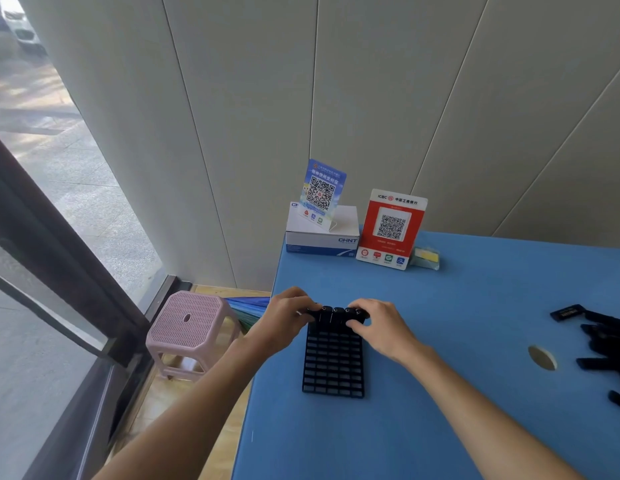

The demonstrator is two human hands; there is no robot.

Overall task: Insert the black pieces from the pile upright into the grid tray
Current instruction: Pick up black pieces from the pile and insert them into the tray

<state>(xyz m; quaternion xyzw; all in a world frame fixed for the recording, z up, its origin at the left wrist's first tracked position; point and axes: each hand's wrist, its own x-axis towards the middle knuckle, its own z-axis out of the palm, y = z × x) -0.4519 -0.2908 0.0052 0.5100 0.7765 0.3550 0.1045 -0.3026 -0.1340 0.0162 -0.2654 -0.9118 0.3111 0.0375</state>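
A black grid tray (333,367) lies on the blue table (457,393) near its left edge. Several black pieces (336,315) stand upright in a row along the tray's far end. My left hand (284,317) grips the left end of that row with curled fingers. My right hand (377,323) rests on the right end, fingertips on the pieces. The tray's other cells look empty. A pile of black pieces (602,348) lies at the right edge of the table, partly cut off by the frame.
A white box (322,235) with a blue QR stand (321,192) on it sits at the table's far left corner. A red QR stand (391,230) is beside it. A round hole (542,357) is in the tabletop. A pink stool (190,327) stands left of the table.
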